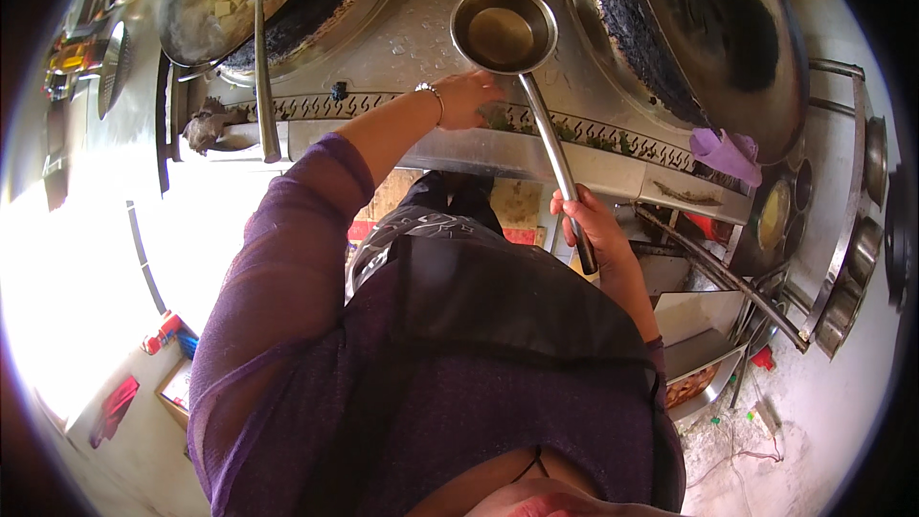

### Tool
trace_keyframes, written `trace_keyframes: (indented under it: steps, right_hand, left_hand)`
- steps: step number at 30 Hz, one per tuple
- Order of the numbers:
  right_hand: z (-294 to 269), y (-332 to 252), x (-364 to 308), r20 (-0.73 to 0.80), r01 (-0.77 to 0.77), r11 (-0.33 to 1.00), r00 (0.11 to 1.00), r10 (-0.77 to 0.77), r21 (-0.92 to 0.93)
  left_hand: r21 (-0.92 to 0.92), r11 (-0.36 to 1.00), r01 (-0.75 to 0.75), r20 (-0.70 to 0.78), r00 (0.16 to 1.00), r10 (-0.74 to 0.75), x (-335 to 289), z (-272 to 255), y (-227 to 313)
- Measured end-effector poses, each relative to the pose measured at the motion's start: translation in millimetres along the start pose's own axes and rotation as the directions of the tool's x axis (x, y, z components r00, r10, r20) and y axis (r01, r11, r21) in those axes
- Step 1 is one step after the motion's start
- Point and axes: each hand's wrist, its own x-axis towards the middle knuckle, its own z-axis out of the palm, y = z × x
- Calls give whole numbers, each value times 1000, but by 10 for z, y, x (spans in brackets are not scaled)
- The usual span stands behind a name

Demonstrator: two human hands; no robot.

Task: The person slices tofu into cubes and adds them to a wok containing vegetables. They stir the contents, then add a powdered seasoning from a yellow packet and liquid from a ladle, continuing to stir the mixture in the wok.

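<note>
My right hand is closed round the long metal handle of a ladle, low on the handle and in front of the stove's front edge. The ladle's deep round bowl is over the steel stove top, between the two woks; its inside looks brownish, and I cannot tell how much liquid it holds. My left hand, with a bracelet at the wrist, reaches to the slotted drain strip just left of the ladle handle. Its fingers look apart, beside green vegetable scraps lying along the strip.
At the far left a steaming wok holds chopped food, with a long-handled ladle resting across its rim. A large dark wok stands at the right. A purple cloth hangs on the right front corner, near metal pots.
</note>
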Motion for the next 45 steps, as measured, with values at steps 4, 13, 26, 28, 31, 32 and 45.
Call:
trace_keyframes:
  steps: [4, 13, 26, 28, 31, 32, 45]
  right_hand:
    - [8, 6, 11, -15, -5, 1000, 1000, 5, -15]
    - [52, 39, 31, -26, -18, 1000, 999, 18, 8]
    - [75, 11, 212, 130, -159, 957, 983, 130, 243]
    - [72, -12, 310, 173, -124, 961, 982, 82, 248]
    - [86, -27, 369, 200, -81, 956, 979, 24, 283]
    - [96, -26, 374, 201, -69, 952, 980, 8, 299]
    - [85, 78, 423, 207, -25, 948, 977, -44, 318]
  left_hand:
    - [-72, 995, 76, 87, 994, -69, 8, -15, -16]
    - [-215, 944, 251, 157, 963, -220, 118, 26, 82]
    - [-14, 822, 570, -24, 821, -570, 440, 146, 696]
    - [3, 822, 569, -15, 822, -569, 470, 149, 714]
    - [-172, 779, 603, -24, 788, -615, 480, 196, 626]
    - [-271, 746, 608, -35, 768, -639, 476, 220, 573]
    - [-458, 727, 511, -57, 799, -598, -511, -235, -428]
